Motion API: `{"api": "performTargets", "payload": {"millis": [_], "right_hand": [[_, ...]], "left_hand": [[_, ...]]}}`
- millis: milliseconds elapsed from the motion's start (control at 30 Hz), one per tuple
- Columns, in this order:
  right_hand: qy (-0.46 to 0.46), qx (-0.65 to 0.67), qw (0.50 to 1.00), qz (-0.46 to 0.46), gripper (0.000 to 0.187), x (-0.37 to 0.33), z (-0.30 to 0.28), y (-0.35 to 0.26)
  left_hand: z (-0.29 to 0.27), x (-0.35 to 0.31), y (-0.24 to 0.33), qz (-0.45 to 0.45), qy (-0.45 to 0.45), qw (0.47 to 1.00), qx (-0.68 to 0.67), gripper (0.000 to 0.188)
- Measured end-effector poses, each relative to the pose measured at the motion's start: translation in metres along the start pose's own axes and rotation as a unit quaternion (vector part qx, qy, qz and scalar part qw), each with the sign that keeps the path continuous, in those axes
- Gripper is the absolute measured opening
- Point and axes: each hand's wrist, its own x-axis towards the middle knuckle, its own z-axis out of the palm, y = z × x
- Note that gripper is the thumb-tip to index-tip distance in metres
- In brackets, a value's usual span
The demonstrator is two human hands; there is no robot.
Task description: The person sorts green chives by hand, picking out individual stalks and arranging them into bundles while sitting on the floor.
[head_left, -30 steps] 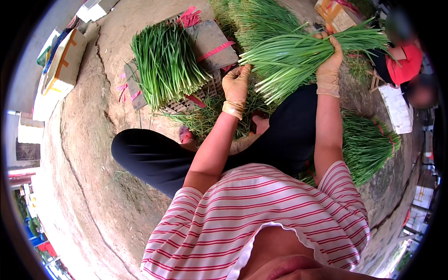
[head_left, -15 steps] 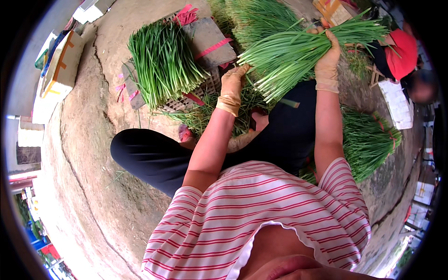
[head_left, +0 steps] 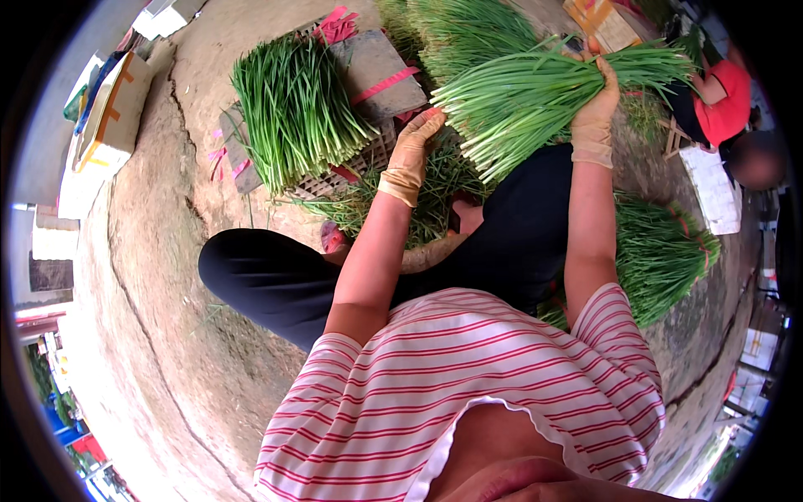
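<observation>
My right hand [head_left: 600, 105], in a pale tan glove, is wrapped round a large loose bunch of garlic chives [head_left: 519, 105], holding it up before my right knee. Their pale cut ends point down and left, the green tips up and right. My left hand [head_left: 414, 146], gloved too, is just left of the cut ends, its fingers pressed together; whatever they may pinch is too small to make out. Left of it, a neat stack of chives [head_left: 293, 117] lies on a board [head_left: 372, 71] over a plastic crate [head_left: 368, 163]. Loose chive scraps [head_left: 368, 209] litter the ground beneath my left hand.
A big heap of chives [head_left: 477, 42] lies beyond my hands. At my right is a tied chive bundle [head_left: 665, 259]. Pink ribbons [head_left: 336, 27] lie by the board. A person in red [head_left: 723, 105] sits at far right near a white foam box [head_left: 711, 188]. Another foam box [head_left: 104, 125] stands at left.
My left hand has drawn slightly left and down, away from the cut ends. My right hand has shifted a little right with the chives, whose cut ends now spread wider.
</observation>
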Motion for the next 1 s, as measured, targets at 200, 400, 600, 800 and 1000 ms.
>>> {"api": "performTargets", "payload": {"millis": [200,400,600,800,1000], "right_hand": [[-0.024,0.005,0.999,0.022,0.037,-0.002,0.008,0.010],[-0.017,-0.004,1.000,0.024,0.037,-0.002,0.008,0.009],[0.013,-0.021,1.000,0.017,0.037,-0.007,0.016,0.010],[0.019,0.004,1.000,-0.008,0.038,-0.001,0.003,-0.001],[0.011,0.014,1.000,0.010,0.038,-0.004,0.004,0.000]], "left_hand": [[0.023,0.000,0.005,0.057,-0.020,0.997,-0.048,0.028],[0.031,-0.002,0.004,0.005,-0.009,0.993,-0.117,0.023],[0.016,0.000,0.001,0.019,-0.024,0.998,-0.060,0.026],[-0.030,-0.002,-0.005,-0.009,0.132,0.987,-0.090,0.013],[0.008,-0.016,0.009,0.071,0.028,0.993,-0.088,0.020]]}}
